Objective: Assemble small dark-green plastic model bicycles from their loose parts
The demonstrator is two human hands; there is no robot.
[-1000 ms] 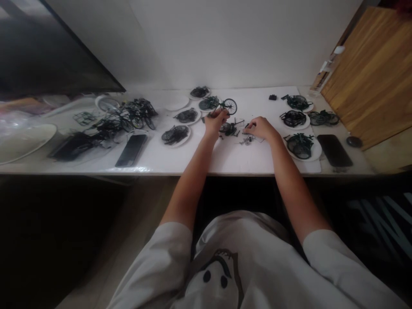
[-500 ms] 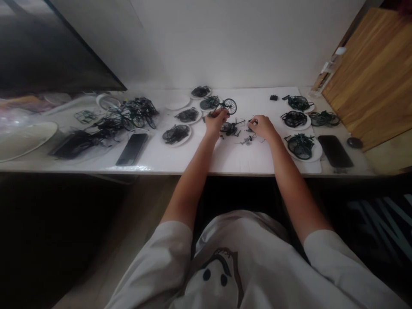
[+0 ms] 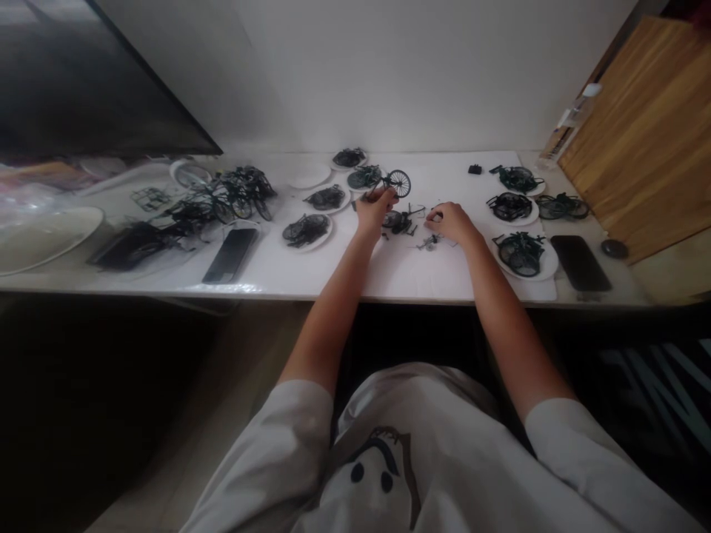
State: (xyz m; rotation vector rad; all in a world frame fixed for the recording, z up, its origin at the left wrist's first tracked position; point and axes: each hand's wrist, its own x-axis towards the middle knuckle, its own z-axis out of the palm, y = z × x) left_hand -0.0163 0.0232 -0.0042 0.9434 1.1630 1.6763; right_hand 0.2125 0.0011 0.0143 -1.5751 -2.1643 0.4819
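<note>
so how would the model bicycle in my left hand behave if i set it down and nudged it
The model bicycle in your left hand is probably light and easily bent, going by its thin frame. Its narrow wheel suggests it would tip sideways. Being round, the wheel might also roll, though whether it turns freely can't be seen.

Both forearms reach forward, left hand [image 3: 375, 210] in a pinching grip, right hand [image 3: 449, 220] with fingers curled.

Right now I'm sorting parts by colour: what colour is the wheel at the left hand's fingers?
The wheel looks black, seen best in the head view.
</note>
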